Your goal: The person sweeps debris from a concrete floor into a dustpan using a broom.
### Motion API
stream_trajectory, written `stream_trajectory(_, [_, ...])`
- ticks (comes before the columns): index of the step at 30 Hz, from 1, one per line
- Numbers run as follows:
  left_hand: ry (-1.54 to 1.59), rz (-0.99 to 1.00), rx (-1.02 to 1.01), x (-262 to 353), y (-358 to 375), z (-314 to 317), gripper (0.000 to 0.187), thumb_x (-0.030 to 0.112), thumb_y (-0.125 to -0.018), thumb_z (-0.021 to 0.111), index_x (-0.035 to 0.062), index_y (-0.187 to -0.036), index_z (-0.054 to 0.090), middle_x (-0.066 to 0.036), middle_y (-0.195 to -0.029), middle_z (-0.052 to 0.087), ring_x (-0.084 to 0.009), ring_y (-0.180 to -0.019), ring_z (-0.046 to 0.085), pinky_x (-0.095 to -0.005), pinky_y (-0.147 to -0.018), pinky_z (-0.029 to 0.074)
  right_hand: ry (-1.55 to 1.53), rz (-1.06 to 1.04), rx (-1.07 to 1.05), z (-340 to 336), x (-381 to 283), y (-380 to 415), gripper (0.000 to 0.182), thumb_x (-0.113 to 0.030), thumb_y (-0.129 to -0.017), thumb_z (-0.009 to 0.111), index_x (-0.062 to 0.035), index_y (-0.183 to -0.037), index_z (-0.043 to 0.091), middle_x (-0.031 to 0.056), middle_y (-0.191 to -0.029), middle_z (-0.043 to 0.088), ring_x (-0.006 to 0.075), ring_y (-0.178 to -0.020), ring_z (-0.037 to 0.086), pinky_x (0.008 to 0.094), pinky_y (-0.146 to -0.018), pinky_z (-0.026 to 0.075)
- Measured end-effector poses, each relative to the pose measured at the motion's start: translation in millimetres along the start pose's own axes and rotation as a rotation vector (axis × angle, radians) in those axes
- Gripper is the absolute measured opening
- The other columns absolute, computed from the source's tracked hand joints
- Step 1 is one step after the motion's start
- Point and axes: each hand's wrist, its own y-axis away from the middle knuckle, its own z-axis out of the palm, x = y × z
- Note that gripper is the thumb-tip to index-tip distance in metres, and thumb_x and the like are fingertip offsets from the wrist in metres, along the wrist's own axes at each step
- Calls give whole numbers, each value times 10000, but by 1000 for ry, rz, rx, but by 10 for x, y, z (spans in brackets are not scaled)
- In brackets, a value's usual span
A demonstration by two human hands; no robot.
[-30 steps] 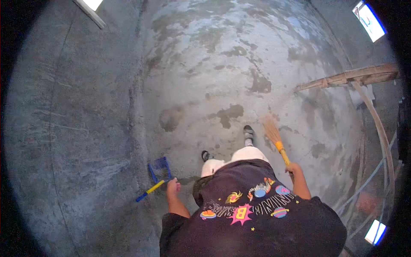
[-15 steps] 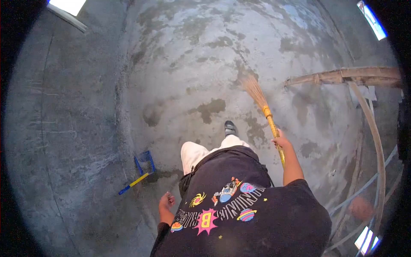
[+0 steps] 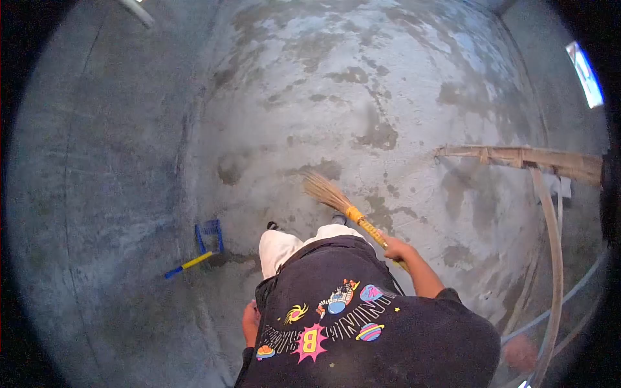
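Your right hand is closed around the yellow handle of the broom, its straw head fanned out on the concrete floor toward 11 o'clock from your grip. Your left hand hangs at your side, loosely curled and holding nothing. The blue dustpan lies on the floor at about 9 o'clock, well apart from the bristles. Keep the bristles flat and low, and draw short, even strokes across the damp patches toward the pan.
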Motion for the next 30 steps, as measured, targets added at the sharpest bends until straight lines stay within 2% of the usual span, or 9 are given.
stream_trajectory(3, [267,-495,207,-309,-249,-241,244,352,-873,499,121,-938,544,-5,-688,531,-135,-624,514,-290,-603,433,-30,73,-38,-530,-84,473,908,-59,-647,603,-265,-1411,156,222,-899,603,301,-723,612,376,-627,501])
stream_trajectory(9, [-161,-177,65,-294,30,-125,245,354,-879,481,133,-971,532,-40,-710,575,-173,-583,524,-337,-579,441,-195,185,76,-1249,611,420,907,-16,-672,661,-258,-1410,194,147,-864,591,199,-637,564,339,-557,482])
stream_trajectory(14, [-77,-184,191,81,506,158,251,318,-892,455,104,-952,571,-70,-796,614,-218,-665,588,-380,-614,461,-377,143,580,-1294,778,-110,938,-4,-665,671,-154,-1418,133,144,-892,597,204,-640,570,340,-561,481])
stream_trajectory(16, [-66,-196,249,-54,526,84,246,287,-886,464,86,-949,591,-84,-836,628,-239,-696,604,-388,-634,468,-425,247,526,-1319,587,-312,932,-25,-656,691,-146,-1412,159,176,-972,585,232,-747,583,347,-646,489])
stream_trajectory(18, [-448,-121,-22,-506,444,-164,270,212,-836,522,42,-1033,592,-120,-991,619,-267,-828,599,-368,-748,457,-330,356,430,-1136,556,-462,917,-52,-640,696,-130,-1402,193,219,-1069,570,285,-919,583,367,-778,481])
stream_trajectory(21, [-722,124,58,33,904,110,357,170,-780,569,23,-1106,565,-158,-1089,583,-271,-989,550,-350,-857,401,84,243,161,-648,368,-641,863,-84,-634,622,-118,-1391,209,242,-1076,572,346,-995,567,401,-839,456])
stream_trajectory(24, [-458,18,176,541,1020,477,367,157,-780,569,27,-1122,560,-148,-1113,571,-255,-1079,496,-339,-922,340,130,43,-56,23,184,-737,869,-121,-641,584,-149,-1403,166,272,-1059,567,379,-993,560,414,-832,456])
stream_trajectory(28, [-604,86,159,460,786,307,285,200,-814,551,37,-1043,595,-118,-1053,584,-239,-992,530,-348,-851,385,182,-190,-153,106,-316,-372,923,-93,-635,591,-206,-1416,113,290,-1041,564,400,-972,563,437,-815,457])
stream_trajectory(30, [-399,-219,31,-71,291,-131,304,302,-834,544,72,-1030,575,-76,-983,575,-219,-884,543,-365,-755,418,256,-193,-158,-139,-332,-378,935,-95,-633,609,-228,-1416,115,285,-1030,569,391,-949,572,432,-787,467])
